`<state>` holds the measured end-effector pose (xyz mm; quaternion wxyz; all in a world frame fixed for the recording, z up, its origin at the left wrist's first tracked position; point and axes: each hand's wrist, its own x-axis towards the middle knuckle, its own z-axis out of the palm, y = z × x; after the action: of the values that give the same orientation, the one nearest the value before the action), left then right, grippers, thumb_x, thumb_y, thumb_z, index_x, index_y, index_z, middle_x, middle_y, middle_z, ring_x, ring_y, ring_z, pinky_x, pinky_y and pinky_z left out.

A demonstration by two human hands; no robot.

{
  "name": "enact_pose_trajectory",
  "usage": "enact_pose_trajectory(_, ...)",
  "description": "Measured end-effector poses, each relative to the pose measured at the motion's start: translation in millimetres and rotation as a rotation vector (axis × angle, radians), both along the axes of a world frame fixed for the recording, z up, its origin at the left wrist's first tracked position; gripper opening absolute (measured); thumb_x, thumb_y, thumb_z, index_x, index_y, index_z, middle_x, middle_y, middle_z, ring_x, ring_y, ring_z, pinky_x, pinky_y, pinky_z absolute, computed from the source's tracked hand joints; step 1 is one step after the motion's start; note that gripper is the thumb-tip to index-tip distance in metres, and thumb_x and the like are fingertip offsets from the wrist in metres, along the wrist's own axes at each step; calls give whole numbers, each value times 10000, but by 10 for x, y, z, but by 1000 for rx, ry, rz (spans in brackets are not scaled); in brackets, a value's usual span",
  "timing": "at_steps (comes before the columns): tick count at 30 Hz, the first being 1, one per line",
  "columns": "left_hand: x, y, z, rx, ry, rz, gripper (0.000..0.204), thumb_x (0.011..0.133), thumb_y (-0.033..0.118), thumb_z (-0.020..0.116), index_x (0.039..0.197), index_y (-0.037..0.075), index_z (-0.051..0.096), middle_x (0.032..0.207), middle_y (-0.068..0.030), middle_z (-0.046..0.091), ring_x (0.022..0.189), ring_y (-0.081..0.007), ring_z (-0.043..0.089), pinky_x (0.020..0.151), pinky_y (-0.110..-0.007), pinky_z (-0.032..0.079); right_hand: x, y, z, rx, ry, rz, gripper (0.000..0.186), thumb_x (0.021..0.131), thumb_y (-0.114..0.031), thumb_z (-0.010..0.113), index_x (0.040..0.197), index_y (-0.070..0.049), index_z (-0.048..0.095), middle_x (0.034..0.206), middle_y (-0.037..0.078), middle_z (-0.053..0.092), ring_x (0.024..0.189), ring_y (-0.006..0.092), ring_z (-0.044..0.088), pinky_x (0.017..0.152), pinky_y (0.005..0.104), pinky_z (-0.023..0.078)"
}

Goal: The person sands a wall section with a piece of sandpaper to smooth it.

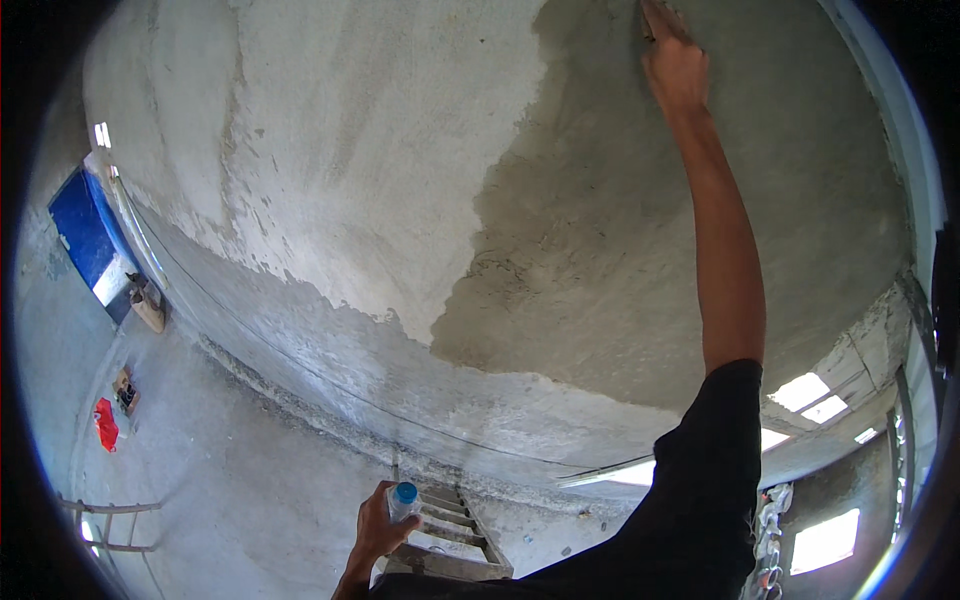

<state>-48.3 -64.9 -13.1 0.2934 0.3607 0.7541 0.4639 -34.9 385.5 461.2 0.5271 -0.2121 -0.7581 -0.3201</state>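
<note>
Bottle (pixel 404 499) with blue cap gripped in left hand (pixel 378 530), low, just above the ladder (pixel 447 545). Right hand (pixel 676 68) raised well above the ladder, pressed on the dark wet patch (pixel 600 230) of the plaster wall (pixel 350 150); grip unclear, possibly a tool at fingertips. Red bag (pixel 106 424) on floor, far left of ladder.

Daylight fills the scene, soft and even, entering through bright openings (pixel 812 392) below and right of the raised right hand (pixel 676 68), which blow out to white (no detail inside them). The wall around that hand is evenly lit, without hard shadows. Fisheye bending curves edges near the dark circular rim. Focus is mildly soft throughout.
</note>
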Motion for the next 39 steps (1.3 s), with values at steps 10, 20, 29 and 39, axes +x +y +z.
enact_pose_trajectory(10,22,505,134,58,-22,-85,529,631,216,791,1071,50,549,902,-149,662,864,-316,656,785,-394,509,57,10,-213,-2,-49,-158,564,768,109,613,1306,-25,510,1356,128,508,1170,262,553,1006,321,442)
enact_pose_trajectory(20,86,519,146,61,7,-137,550,632,235,795,1084,53,541,929,-147,667,874,-312,658,792,-390,508,133,180,-450,327,-117,-62,343,813,-16,590,1156,-7,589,1203,144,608,1124,290,582,879,370,545)
enact_pose_trajectory(29,137,341,207,79,5,-127,532,640,249,783,1065,33,545,895,-144,667,841,-302,664,766,-389,513,110,118,-828,306,-197,-151,320,833,-32,587,1146,36,595,1184,180,611,1114,288,592,906,354,523)
enact_pose_trajectory(39,92,104,121,110,43,-49,587,622,251,804,1104,45,541,922,-167,669,876,-340,658,780,-415,510,442,-573,-798,-1283,328,1007,386,862,-133,655,1196,42,574,1141,172,608,1023,251,609,901,359,531)
